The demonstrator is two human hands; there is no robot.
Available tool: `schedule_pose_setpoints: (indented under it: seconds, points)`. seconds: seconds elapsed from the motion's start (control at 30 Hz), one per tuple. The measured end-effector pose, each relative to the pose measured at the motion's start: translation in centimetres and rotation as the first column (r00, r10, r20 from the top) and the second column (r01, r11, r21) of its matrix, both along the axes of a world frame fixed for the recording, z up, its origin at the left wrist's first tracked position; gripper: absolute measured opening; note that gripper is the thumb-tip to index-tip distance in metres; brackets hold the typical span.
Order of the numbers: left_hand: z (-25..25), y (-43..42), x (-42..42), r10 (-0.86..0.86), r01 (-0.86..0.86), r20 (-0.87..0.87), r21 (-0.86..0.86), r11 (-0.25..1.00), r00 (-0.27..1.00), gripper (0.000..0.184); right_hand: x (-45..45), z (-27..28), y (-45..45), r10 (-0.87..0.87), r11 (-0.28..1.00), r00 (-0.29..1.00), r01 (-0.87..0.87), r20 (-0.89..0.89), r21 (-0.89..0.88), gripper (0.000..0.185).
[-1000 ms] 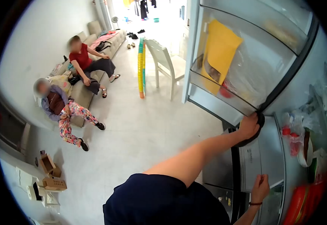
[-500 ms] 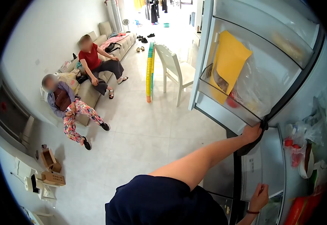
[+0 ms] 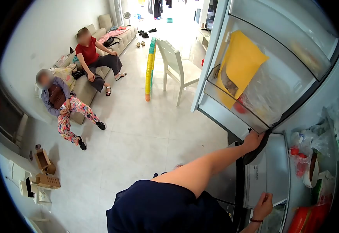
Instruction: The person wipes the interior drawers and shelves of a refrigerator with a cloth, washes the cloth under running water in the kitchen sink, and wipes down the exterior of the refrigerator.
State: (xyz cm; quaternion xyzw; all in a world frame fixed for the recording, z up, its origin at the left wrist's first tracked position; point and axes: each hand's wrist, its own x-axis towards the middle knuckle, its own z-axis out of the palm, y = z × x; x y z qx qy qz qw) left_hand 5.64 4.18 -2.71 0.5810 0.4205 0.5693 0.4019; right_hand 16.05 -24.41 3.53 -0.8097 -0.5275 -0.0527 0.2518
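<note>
My left hand (image 3: 254,140) is closed on a dark cloth (image 3: 256,154) at the lower inner corner of the open fridge door (image 3: 220,116); its fingertips are partly hidden. Below it, my right hand (image 3: 262,206), with a dark bracelet at the wrist, is in front of the fridge's lower compartment. Its fingers are curled together, and whatever they may hold cannot be made out. In the door shelf stand a yellow packet (image 3: 241,62) and a clear plastic bag (image 3: 268,97).
Bagged items (image 3: 303,149), a white round container (image 3: 310,179) and a red package (image 3: 307,219) fill the fridge shelves. A white chair (image 3: 173,62) stands beyond the door. Two people sit on a sofa (image 3: 86,97) at left, near cardboard boxes (image 3: 47,181).
The camera view has shifted slightly. My left hand and the dark cloth sit a little lower beside the door corner. My right hand stays closed near the lower compartment.
</note>
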Motion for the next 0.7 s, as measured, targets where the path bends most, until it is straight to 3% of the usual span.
schedule_pose_setpoints:
  seconds: [0.07, 0.13, 0.2, 0.23, 0.27, 0.37, 0.4, 0.57, 0.6, 0.63, 0.7]
  points:
    - [-0.9, 0.3, 0.0, -0.034, 0.032, -0.024, -0.057, 0.998, 0.999, 0.033, -0.3, 0.1, 0.2, 0.006, 1.0, 1.0, -0.006, -0.008, -0.007, 0.022]
    - [-5.9, 2.8, 1.6, -0.073, 0.064, -0.105, -0.091, 0.994, 0.992, 0.035, -0.6, 0.7, 0.2, 0.003, 1.0, 1.0, -0.004, -0.031, -0.029, 0.022]
    - [-11.7, 5.4, 2.3, -0.164, 0.171, -0.288, -0.001, 0.985, 0.944, 0.038, -0.3, 0.2, 0.2, -0.018, 0.999, 1.0, 0.018, 0.004, -0.03, 0.026]
    - [-6.6, 2.1, -0.8, -0.195, 0.157, -0.245, -0.166, 0.974, 0.95, 0.038, 0.0, 0.1, 0.3, -0.034, 0.999, 0.999, 0.035, 0.025, -0.036, 0.028]
    - [-9.0, 2.4, -0.5, -0.198, 0.182, -0.133, -0.124, 0.976, 0.971, 0.038, 0.1, 0.1, 0.5, -0.027, 0.999, 0.999, 0.028, 0.036, -0.033, 0.028]
    - [-8.6, -0.1, -1.2, -0.292, 0.25, -0.129, -0.269, 0.93, 0.948, 0.04, 0.5, 0.0, -0.1, 0.0, 0.997, 0.998, 0.006, 0.07, -0.082, 0.028]
    - [-5.6, -1.5, -2.4, -0.303, 0.26, -0.089, -0.323, 0.91, 0.949, 0.046, 0.3, 0.2, -0.3, 0.008, 0.998, 0.998, -0.004, 0.06, -0.069, 0.028]
    - [-4.9, -2.7, -0.6, -0.227, 0.237, 0.175, -0.035, 0.971, 0.958, 0.057, 0.5, -1.1, 0.0, 0.006, 0.998, 0.997, -0.011, 0.08, 0.054, 0.025]
    - [-3.6, -3.3, -1.0, -0.233, 0.237, 0.131, -0.016, 0.971, 0.964, 0.056, -0.1, -0.5, 0.2, 0.011, 1.0, 0.996, -0.01, 0.086, -0.011, 0.027]
    - [-3.3, -3.2, -0.5, -0.158, 0.149, 0.053, 0.134, 0.98, 0.986, 0.048, -0.7, 0.9, -0.3, 0.009, 0.997, 0.995, -0.001, 0.096, -0.077, 0.031]
    - [-1.9, -4.1, -0.6, -0.145, 0.124, 0.101, 0.188, 0.974, 0.984, 0.045, -0.8, 1.6, -0.3, -0.003, 0.988, 0.991, 0.023, 0.134, -0.151, 0.035]
